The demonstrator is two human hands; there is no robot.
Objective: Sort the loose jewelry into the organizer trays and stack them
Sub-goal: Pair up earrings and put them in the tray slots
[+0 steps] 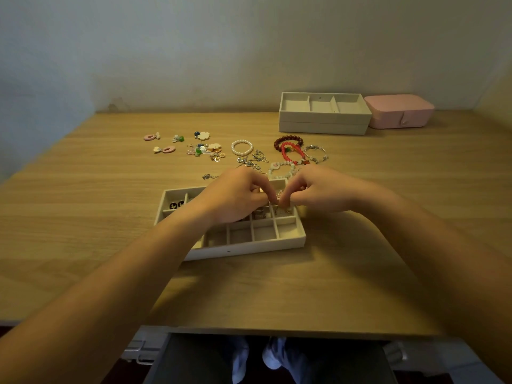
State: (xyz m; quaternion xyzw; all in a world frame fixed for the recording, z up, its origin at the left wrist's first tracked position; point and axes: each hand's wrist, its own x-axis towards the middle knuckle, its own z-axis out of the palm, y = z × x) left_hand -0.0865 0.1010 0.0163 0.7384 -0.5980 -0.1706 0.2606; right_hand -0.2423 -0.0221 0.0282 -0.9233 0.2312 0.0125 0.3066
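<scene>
**A:** Where are your hands right now?

**B:** Both are over the near tray (249, 246), centre of the frame. My left hand (235, 198) and right hand (318, 192) have their fingers curled in with the tips meeting. Between them I pinch a small piece (277, 202) that glints like metal. It's too tiny for me to tell what it is.

**A:** Which way does it go from there?

**B:** Straight down, I judge. My fingertips hang just above the tray's right-hand column of square cells, next to a cell with something silvery in it. The tray's long axis runs left to right, slightly skewed, so neither hand is nearer.

**A:** What's left to sort?

**B:** Plenty, higher in the frame beyond my knuckles. There's a smooth, round-beaded pearl bracelet (242, 147), glossy red bracelets (291, 151), a tangle of thin chains (255, 159) and flat pink earrings (164, 149) further left. The stacked trays (324, 126), pale and felt-looking, sit upper right on the wood-grain table (83, 203), beside a rounded pink case (399, 110).
</scene>
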